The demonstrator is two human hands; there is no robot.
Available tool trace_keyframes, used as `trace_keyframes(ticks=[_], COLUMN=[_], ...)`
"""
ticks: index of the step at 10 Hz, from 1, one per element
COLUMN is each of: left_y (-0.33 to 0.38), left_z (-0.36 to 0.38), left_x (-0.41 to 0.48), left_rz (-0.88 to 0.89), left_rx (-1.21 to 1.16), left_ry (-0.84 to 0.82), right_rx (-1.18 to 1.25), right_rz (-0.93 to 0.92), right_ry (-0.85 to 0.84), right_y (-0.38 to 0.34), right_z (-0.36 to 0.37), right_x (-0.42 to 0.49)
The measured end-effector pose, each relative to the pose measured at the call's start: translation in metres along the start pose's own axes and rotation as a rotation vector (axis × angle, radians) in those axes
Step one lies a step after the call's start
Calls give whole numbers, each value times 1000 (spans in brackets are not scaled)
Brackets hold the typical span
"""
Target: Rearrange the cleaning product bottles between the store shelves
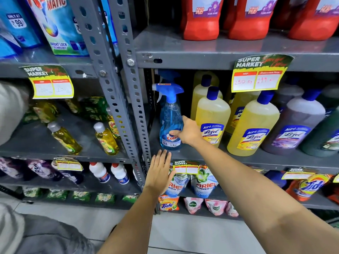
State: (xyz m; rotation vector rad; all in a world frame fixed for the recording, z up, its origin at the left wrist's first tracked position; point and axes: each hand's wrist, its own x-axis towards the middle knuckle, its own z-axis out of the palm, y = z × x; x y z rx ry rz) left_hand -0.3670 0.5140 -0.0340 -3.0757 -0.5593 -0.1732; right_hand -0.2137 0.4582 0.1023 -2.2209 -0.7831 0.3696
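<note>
A blue Colin spray bottle (170, 116) stands upright at the left end of the right-hand middle shelf (238, 158). My right hand (187, 132) is wrapped around its lower body. Another blue sprayer stands behind it, mostly hidden. My left hand (159, 171) is flat and open just below, fingers spread against the shelf's front edge, holding nothing. To the right of the sprayer stand yellow Lizol bottles (212, 116) with blue caps, then a purple Lizol bottle (295, 125) and a green one at the frame edge.
A perforated grey upright post (128, 99) splits two racks. The left shelf holds yellow dish-liquid bottles (106, 138), some tilted. Red jugs (201, 17) stand above, Ariel pouches (203, 184) and Tide packs below. Price tags (258, 76) hang off shelf edges. Grey cloth fills the lower left.
</note>
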Motion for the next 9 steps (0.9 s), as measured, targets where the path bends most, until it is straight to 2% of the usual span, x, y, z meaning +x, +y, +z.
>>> trace_keyframes(ticks=[7,9], left_y=[4,6], left_z=[-3,-13], left_x=[-3,-5], left_rz=[-30,-19], left_rx=[26,-31], left_ry=[-62,-15], right_rx=[-28,18], right_rz=[-6,-3], right_ry=[6,-12], right_y=[6,10], right_z=[-2,3], right_x=[-13,-13])
